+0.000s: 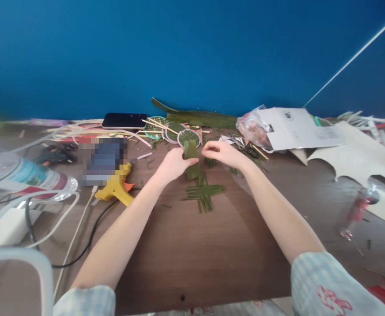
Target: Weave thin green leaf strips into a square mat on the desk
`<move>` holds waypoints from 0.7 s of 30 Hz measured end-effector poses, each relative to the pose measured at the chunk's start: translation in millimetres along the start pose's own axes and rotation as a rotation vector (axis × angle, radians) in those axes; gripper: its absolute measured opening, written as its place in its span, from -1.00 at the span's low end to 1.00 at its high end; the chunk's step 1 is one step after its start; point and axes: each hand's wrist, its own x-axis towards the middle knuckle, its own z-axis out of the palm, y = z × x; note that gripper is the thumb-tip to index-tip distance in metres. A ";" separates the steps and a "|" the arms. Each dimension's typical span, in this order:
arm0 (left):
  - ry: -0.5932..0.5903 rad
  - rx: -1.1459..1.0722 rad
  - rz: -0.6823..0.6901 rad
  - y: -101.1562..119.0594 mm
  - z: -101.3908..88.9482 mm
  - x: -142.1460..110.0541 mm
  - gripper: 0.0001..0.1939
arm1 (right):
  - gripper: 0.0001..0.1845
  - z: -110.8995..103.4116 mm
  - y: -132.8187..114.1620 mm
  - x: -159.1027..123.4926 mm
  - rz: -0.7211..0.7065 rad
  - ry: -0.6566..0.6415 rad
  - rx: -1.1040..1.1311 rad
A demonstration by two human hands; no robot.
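Observation:
A flat, wide piece of green leaf stands out from my left hand, its thumb and fingers closed on it. Just to the right, my right hand is curled with thumb and fingertips together in a pinch. Whatever it may hold is too small to make out. Below the leaf, a cross-shaped bunch of narrow green leaf strips lies on the brown table. Behind my hands are round pale-rimmed discs with green filling and several thin wooden sticks.
On the left are a yellow glue gun, cables, a plastic bottle and a black phone. Long leaves lie along the blue wall. To the right are scissors, a plastic bag and cut white card.

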 end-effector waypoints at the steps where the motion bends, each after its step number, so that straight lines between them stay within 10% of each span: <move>1: -0.003 -0.007 0.011 -0.3 0.3 0.2 -0.79 | -0.80 0.6 -4.8 -1.0 -0.003 -0.074 0.054; 21: -0.008 0.034 0.174 9.9 -0.2 -8.7 -0.83 | -0.88 4.1 -13.0 -2.5 -0.075 0.017 -0.035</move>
